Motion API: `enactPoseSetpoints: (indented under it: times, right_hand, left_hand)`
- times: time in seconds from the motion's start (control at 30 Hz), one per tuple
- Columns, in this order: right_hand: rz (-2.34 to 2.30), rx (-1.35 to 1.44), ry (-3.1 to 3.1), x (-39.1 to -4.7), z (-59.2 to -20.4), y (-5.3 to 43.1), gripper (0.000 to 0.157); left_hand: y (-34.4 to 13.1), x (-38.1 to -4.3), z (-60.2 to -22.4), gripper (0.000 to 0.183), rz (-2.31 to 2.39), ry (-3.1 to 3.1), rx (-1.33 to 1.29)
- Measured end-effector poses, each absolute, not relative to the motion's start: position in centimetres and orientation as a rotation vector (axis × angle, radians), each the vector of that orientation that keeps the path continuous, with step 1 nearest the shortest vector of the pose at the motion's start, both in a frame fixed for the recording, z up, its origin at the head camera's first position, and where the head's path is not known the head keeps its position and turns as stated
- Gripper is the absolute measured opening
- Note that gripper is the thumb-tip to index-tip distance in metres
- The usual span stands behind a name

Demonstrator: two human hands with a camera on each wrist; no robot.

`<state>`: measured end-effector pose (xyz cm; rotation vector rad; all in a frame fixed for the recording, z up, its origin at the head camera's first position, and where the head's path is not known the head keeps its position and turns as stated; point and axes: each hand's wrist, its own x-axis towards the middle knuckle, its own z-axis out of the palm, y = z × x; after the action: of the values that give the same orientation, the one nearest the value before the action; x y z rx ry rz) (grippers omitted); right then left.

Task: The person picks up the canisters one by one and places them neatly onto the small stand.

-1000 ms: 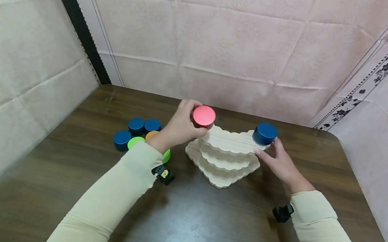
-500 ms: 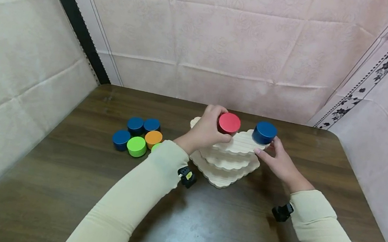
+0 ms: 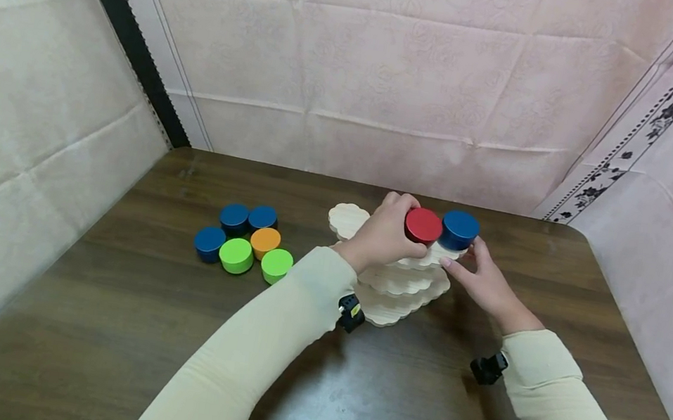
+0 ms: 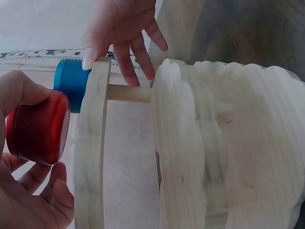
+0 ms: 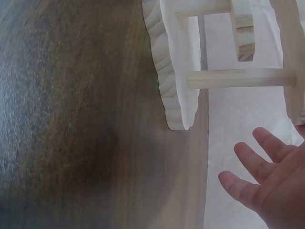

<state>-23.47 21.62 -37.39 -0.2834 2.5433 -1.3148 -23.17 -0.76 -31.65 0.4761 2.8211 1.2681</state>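
Observation:
My left hand (image 3: pixel 385 236) grips a small red round tin (image 3: pixel 423 226) over the top tier of a pale wooden tiered stand (image 3: pixel 394 308) with scalloped edges. In the left wrist view the thumb and fingers clasp the red tin from opposite sides, close beside a blue tin (image 4: pixel 72 85). That blue tin rests upright at the right end of the top tier. My right hand (image 3: pixel 488 285) holds this end of the stand, its thumb at the tier's edge. Its other fingers (image 5: pixel 240 187) spread loosely below the tier in the right wrist view.
Left of the stand, several tins sit grouped on the brown wooden table (image 3: pixel 105 321): blue tins (image 3: pixel 209 242), an orange tin (image 3: pixel 265 241) and green tins (image 3: pixel 237 254). Wooden posts (image 5: pixel 243 78) join the stand's tiers. A pale cloth (image 3: pixel 354 77) hangs behind the table.
My left hand has carried the red tin rightward across the top tier, up to the blue tin. The left end of the tier and the green tins have come into view. My right hand stays put.

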Motion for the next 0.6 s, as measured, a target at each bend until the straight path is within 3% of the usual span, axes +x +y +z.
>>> enactPoseSetpoints:
  times: [0.6]
  right_hand:
    - [-1.383, -0.305, 2.52, -23.2, -37.4, 21.7, 0.092]
  left_hand:
    - [0.5, -23.5, -31.7, 0.059, 1.116, 2.899, 0.426]
